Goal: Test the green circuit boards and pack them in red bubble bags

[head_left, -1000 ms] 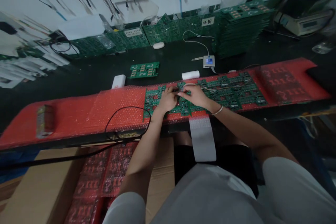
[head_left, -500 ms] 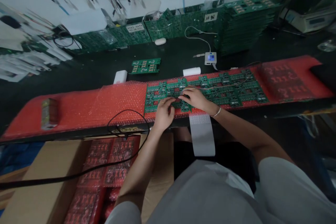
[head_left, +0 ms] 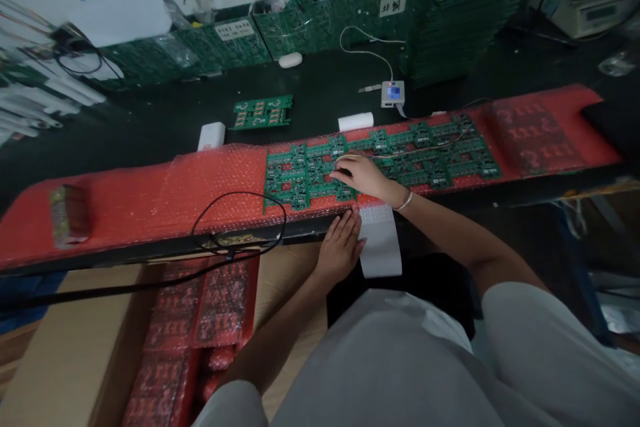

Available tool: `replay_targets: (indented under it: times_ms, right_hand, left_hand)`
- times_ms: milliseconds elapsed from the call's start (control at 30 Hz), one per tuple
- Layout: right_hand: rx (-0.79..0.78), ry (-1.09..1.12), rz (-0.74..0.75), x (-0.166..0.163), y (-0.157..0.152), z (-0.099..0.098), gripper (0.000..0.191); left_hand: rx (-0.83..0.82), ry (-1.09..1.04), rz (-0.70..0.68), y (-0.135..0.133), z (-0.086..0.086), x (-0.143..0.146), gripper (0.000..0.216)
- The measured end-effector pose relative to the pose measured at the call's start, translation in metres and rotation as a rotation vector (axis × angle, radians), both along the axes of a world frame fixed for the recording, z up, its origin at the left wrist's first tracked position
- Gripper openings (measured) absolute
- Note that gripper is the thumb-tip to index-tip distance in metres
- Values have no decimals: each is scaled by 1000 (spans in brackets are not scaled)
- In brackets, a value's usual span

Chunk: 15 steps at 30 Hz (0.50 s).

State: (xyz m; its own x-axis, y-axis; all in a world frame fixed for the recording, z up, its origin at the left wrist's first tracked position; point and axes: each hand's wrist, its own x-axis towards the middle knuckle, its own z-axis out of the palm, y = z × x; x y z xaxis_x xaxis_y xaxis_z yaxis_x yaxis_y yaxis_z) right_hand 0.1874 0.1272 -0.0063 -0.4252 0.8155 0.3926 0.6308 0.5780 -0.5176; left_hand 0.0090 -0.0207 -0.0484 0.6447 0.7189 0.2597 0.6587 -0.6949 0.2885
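Right hand [head_left: 366,177]: lies palm-down on the green circuit board panel [head_left: 300,177], wrist bangle visible. Grip: fingers bent and drawn close, tips on the board surface; cannot tell whether they pinch anything, as the spot is too small and dark. A thin pale wire [head_left: 430,149] runs from the fingertip area rightward across the boards.

Left hand [head_left: 343,247]: off the panel, at the front edge of the tabletop [head_left: 150,127]. Grip spread flat, fingers straight and together, holding nothing. It is just beside, possibly touching, the white paper strip [head_left: 384,250] that hangs over the edge.

Panel location: flat on the red bubble wrap [head_left: 150,203] along the near side of the tabletop, with a second panel [head_left: 440,160] adjoining on the right.

Surroundings:
- Black cable [head_left: 235,203] loops on the wrap left of the panel.
- Loose small board [head_left: 263,112], white roll [head_left: 355,121] and small blue-screened device [head_left: 393,93] sit behind the wrap.
- Board stacks [head_left: 460,20] stand at the back.
- A cardboard box [head_left: 65,360] below holds red-wrapped boards [head_left: 215,307].
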Motion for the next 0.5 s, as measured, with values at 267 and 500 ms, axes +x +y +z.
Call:
replay_targets:
  times_ms: [267, 500]
  right_hand:
    - [7, -4, 11, 1, 0, 0, 27]
    - [3, -19, -2, 0, 2, -1, 27]
  left_hand:
    - [50, -2, 48, -12, -8, 3, 54]
    - [-6, -121, 59, -12, -7, 0, 44]
